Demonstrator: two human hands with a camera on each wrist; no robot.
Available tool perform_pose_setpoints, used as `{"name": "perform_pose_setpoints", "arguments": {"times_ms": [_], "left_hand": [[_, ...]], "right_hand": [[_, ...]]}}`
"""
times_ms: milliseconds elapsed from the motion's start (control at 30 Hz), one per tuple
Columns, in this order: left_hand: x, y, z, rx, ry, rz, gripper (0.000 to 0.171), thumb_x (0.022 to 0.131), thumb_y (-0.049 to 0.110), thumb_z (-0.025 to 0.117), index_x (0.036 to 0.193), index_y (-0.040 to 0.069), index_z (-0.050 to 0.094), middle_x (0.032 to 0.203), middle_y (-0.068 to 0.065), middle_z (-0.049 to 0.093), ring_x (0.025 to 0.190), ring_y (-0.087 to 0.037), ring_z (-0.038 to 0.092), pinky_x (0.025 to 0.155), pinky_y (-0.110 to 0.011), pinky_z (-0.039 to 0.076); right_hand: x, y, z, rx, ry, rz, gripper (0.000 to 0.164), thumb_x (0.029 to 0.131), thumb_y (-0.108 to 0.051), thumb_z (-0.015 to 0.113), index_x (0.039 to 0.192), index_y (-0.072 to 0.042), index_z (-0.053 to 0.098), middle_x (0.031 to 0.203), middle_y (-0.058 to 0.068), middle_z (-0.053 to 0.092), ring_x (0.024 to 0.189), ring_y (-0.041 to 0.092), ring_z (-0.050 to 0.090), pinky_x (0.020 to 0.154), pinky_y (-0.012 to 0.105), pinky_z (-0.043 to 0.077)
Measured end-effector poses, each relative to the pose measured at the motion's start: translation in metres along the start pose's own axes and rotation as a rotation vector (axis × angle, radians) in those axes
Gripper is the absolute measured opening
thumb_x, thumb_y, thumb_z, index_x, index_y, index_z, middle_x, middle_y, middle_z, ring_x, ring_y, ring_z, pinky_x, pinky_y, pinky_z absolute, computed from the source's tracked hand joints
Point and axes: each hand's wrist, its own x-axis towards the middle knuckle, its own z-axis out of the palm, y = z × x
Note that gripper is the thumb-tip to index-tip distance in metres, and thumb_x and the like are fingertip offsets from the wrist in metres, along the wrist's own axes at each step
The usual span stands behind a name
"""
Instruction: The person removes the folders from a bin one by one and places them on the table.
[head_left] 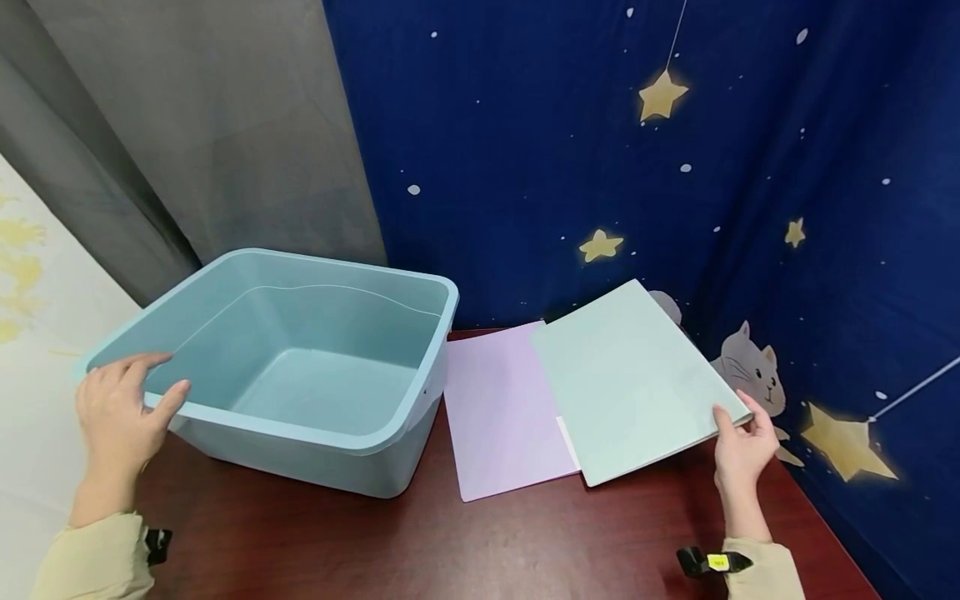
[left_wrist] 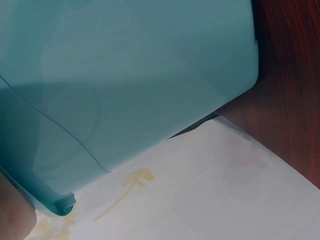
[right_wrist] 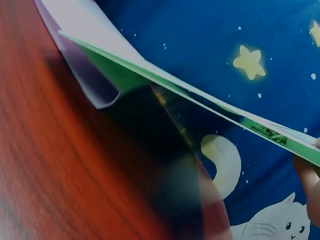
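At the near left corner of a large pale blue plastic tub (head_left: 307, 427), my left hand (head_left: 123, 408) rests on the rim with thumb and fingers spread over it. Only a bit of that hand (left_wrist: 15, 212) shows beside the rim in the left wrist view. My right hand (head_left: 742, 446) pinches the near right corner of a mint green folder (head_left: 637, 383), thumb on top. The folder's right side is raised, and a metal clip (right_wrist: 270, 134) shows between its covers in the right wrist view. Its left part overlaps a lilac folder (head_left: 506, 417) lying on the table.
The dark red wooden table (head_left: 495, 542) carries the tub and folders. Behind hang a grey curtain (head_left: 217, 125) and a blue star-patterned curtain (head_left: 525, 125). A white cloth with yellow marks (head_left: 45, 417) is at the left.
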Motion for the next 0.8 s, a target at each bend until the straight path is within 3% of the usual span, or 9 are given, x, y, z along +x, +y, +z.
{"name": "perform_pose_setpoints", "arguments": {"times_ms": [233,433,533,633,800], "left_hand": [[0.000,-0.001,0.000,0.006,0.000,0.001,0.059,0.078,0.049,0.056,0.103,-0.004,0.062,0.104,-0.029,0.056,0.093,-0.047,0.043,0.078,-0.058,0.025],[0.001,0.000,0.001,0.007,0.024,0.022,0.061,0.078,0.052,0.055,0.102,-0.004,0.063,0.102,-0.029,0.057,0.091,-0.047,0.044,0.075,-0.056,0.026],[0.001,0.000,0.001,0.007,0.030,0.022,0.062,0.079,0.053,0.054,0.101,-0.004,0.063,0.102,-0.029,0.057,0.091,-0.047,0.045,0.076,-0.057,0.026],[0.001,0.000,0.001,0.004,0.030,0.019,0.062,0.079,0.053,0.054,0.101,-0.004,0.063,0.102,-0.029,0.057,0.092,-0.047,0.044,0.076,-0.057,0.026],[0.001,0.002,0.000,0.005,0.029,0.017,0.062,0.078,0.053,0.054,0.101,-0.004,0.063,0.102,-0.029,0.057,0.093,-0.047,0.044,0.077,-0.057,0.026]], "right_hand": [[0.016,0.039,-0.026,0.052,-0.074,0.017,0.044,0.072,0.009,0.067,0.115,0.001,0.059,0.102,0.004,0.062,0.078,0.005,0.063,0.062,0.012,0.049],[0.024,0.063,-0.042,-0.079,-0.063,0.063,0.045,0.075,0.003,0.068,0.118,-0.007,0.059,0.106,0.001,0.060,0.081,0.003,0.062,0.064,0.010,0.048],[0.023,0.064,-0.043,-0.115,-0.042,0.079,0.044,0.075,0.000,0.069,0.117,-0.010,0.060,0.104,-0.002,0.059,0.080,0.000,0.061,0.063,0.009,0.047],[0.014,0.048,-0.036,-0.175,-0.029,0.111,0.042,0.077,-0.001,0.066,0.117,-0.008,0.059,0.103,-0.002,0.057,0.082,0.000,0.058,0.064,0.007,0.045],[0.004,0.026,-0.029,-0.370,-0.045,0.174,0.042,0.081,-0.006,0.062,0.121,-0.002,0.052,0.110,0.002,0.051,0.098,0.006,0.051,0.073,0.006,0.041]]}}
